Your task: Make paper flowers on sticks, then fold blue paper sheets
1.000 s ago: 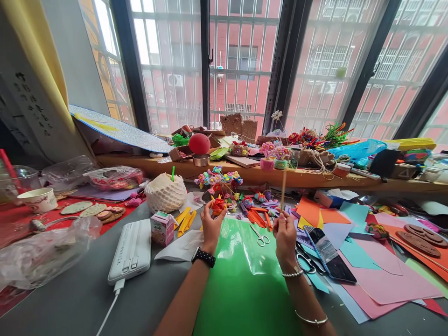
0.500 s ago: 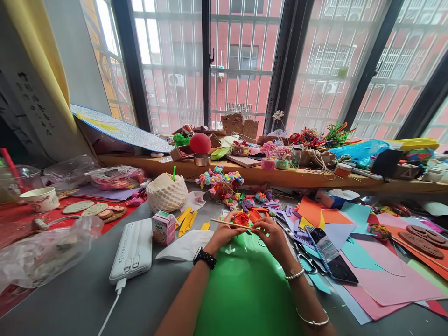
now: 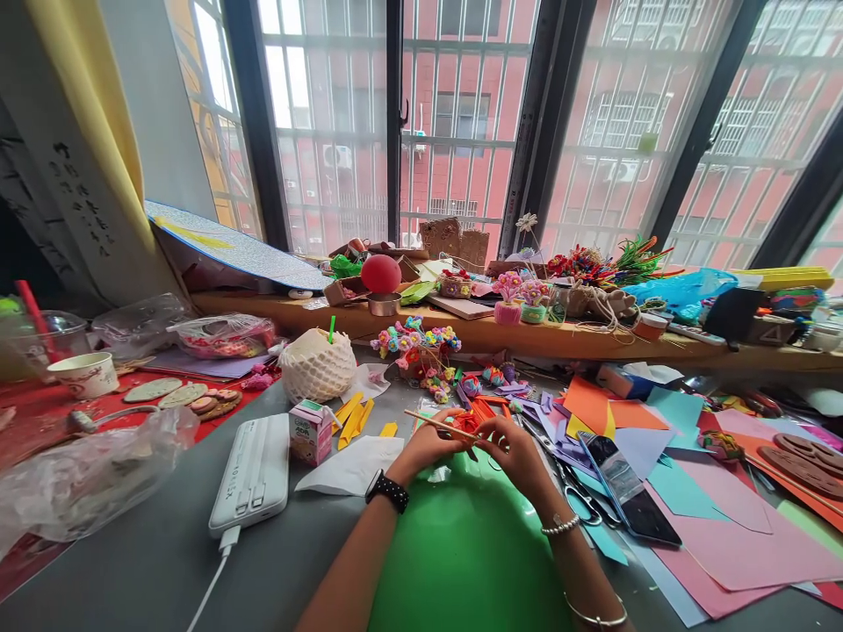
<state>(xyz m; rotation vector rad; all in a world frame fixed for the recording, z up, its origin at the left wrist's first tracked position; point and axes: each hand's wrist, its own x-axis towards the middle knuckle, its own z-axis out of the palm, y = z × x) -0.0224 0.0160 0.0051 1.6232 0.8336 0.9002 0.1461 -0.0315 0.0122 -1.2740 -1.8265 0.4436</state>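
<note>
My left hand, with a black dotted watch strap at its wrist, is closed around a red folded-paper piece, which its fingers partly cover. A thin wooden stick slants across just above that hand. The stick's right end lies in the pinched fingertips of my right hand, which wears a beaded bracelet. Both hands are close together over a green sheet-like surface. Orange-red paper strips lie just beyond the fingers. Exactly how the fingertips meet the red piece is hidden.
Scissors, a phone and coloured paper sheets lie to the right. At left are a white power bank, a pink drink carton and a netted coconut. Crochet flowers stand behind.
The red piece has dropped lower behind my left fingers, showing less of itself. The stick tilts a little more, and my right fingers have shifted slightly around its end.
</note>
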